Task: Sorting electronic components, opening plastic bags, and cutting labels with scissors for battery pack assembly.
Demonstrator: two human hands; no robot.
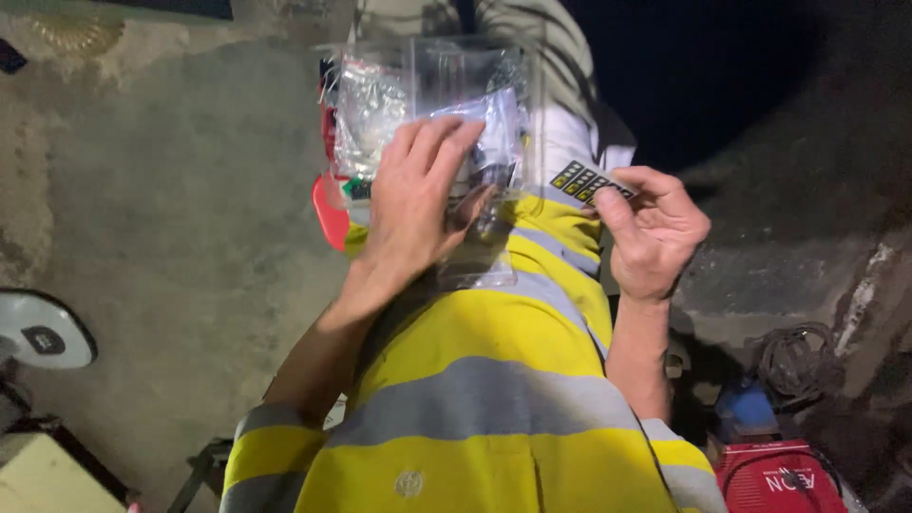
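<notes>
Two-handed work at chest height, above a yellow shirt [494,342] with grey bands. Grips with the left hand [418,199] a bundle of clear bags [380,104], fingers spread over the front and closed against it, thumb tucked behind the lower edge. Pinches with the right hand [651,233] a small strip [589,182] of yellow and black squares, thumb and forefinger closed on its right end, the other fingers curled in loosely.

As for progress: strip already out and apart from the bags, held just beside them to the right, not touching. Bags still full, with small parts inside, possibly screws or clips, though too blurred through the plastic to say. Looks like an early stage of sorting the contents: one piece taken out, everything else still packed. Nothing set down on the concrete floor [171,190]; both things held up in the air.

Off to the lower right, well apart from the hands: a red case [779,475] and a coil of dark cable [793,361]. At the left edge, a white round object [43,332].
</notes>
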